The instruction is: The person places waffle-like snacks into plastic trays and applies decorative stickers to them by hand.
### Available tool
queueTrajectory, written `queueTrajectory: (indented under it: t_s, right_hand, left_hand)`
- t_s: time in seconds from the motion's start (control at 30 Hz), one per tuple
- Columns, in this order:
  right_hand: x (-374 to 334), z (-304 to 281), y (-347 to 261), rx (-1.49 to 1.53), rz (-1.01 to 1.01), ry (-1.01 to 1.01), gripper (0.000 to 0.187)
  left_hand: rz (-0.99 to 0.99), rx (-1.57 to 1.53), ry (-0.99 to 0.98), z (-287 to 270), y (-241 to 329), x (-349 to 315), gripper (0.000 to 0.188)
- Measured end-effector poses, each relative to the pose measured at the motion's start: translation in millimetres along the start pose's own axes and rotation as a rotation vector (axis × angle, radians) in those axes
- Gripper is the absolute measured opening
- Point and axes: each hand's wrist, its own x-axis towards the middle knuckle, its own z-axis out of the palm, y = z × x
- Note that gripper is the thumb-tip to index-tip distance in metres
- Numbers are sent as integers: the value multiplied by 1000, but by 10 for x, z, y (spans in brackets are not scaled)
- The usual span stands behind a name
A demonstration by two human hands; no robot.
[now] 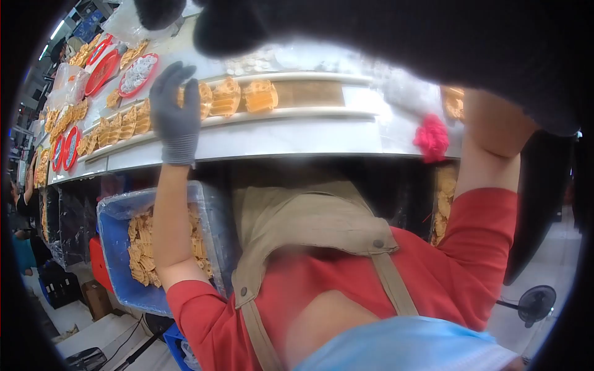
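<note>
My left hand (pixel 175 120), in a grey knitted glove, hovers over a row of moulded orange plastic pieces (pixel 224 97). Its fingers and thumb stand apart, and nothing shows in its grasp. The pieces line a track between two pale rails (pixel 297 114) on the white worktable (pixel 260 143). Bent upward at the right, my right arm leads to my right hand (pixel 346 31), a dark, blurred, gloved shape very close to the lens. It covers much of the upper view, and what its fingers hold, if anything, cannot be made out.
Red oval trays (pixel 103 72) stand at the far left, one of them holding small clear-white parts (pixel 137 75). A crumpled pink cloth (pixel 431 138) lies on the table's right side. Below the table edge sits a lined blue bin (pixel 114 213) of orange pieces. A black fan (pixel 536 306) is at lower right.
</note>
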Motion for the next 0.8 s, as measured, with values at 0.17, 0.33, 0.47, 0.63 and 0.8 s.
queueTrajectory:
  t_s: [0.17, 0.33, 0.47, 0.63, 0.8]
  right_hand:
    - [-256, -62, -420, 154, 71, -32, 20]
    - [-251, -15, -353, 312, 136, -85, 19]
    - [-200, 858, 491, 162, -114, 109, 28]
    - [298, 1826, 839, 316, 3, 103, 26]
    - [1010, 2370, 882, 142, -9, 337, 48]
  left_hand:
    - [-13, 39, 30, -91, -207, -396, 18]
    - [-12, -63, -15, 192, -346, -814, 17]
    - [-158, -48, -104, 117, -402, -939, 17]
    - [-128, 42, -55, -32, -706, -870, 17]
    - [-100, 212, 75, -260, -1432, -437, 21]
